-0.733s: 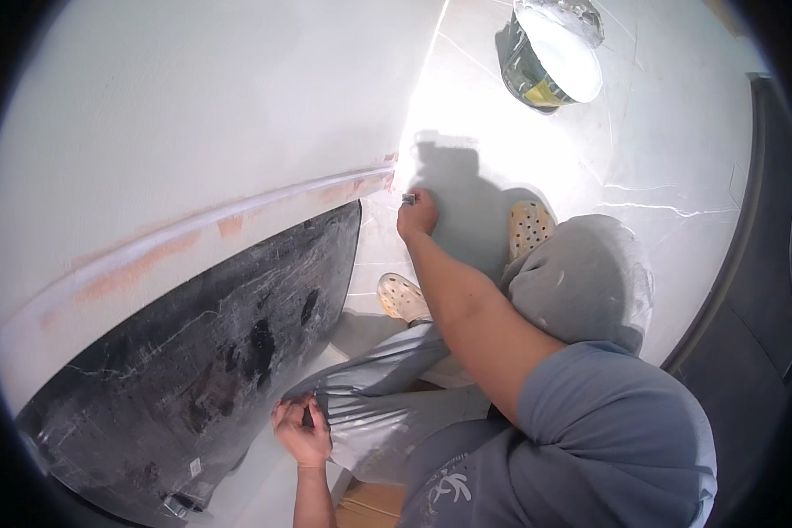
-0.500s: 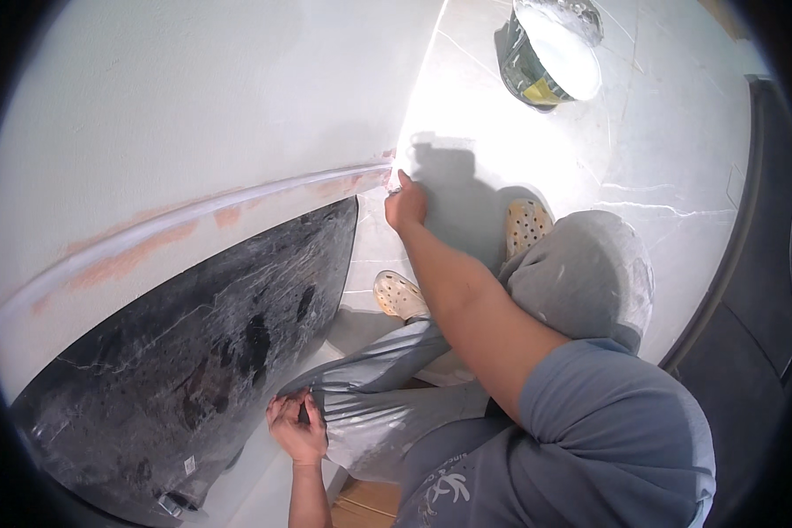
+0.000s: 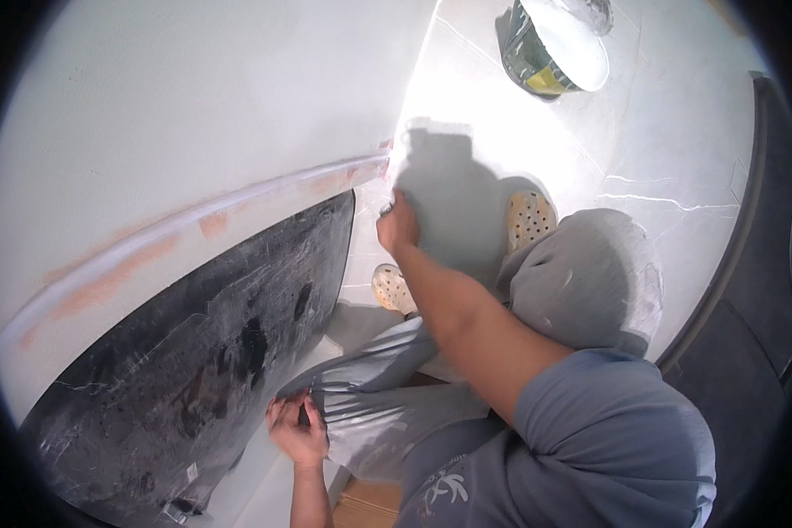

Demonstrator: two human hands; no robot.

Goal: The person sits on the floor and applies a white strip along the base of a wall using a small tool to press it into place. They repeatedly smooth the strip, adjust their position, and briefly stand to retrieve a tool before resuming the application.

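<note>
My right hand (image 3: 399, 222) is closed, held out at the far end of a pale wall ledge, just off its corner. Something small shows by its fingers at the left, too little to name. Along the ledge runs a smooth white strip (image 3: 211, 208) with pinkish patches beside it. My left hand (image 3: 299, 431) rests by my knee on the dusty grey trousers (image 3: 387, 414), fingers curled and thumb bent in; whatever it may hold is hidden. Beside it stands a dark marbled panel (image 3: 194, 370), scuffed and dusty, below the ledge.
A dark bucket (image 3: 537, 70) of white paste stands on the pale tiled floor (image 3: 678, 158) at the far right. My perforated clogs (image 3: 530, 220) are on the tiles. Brown cardboard (image 3: 365, 506) lies under me. A dark panelled surface (image 3: 739, 352) borders the right side.
My right hand has drawn slightly back toward me and down, away from the ledge's end corner. My left hand stays at the knee. The view has shifted a little.
</note>
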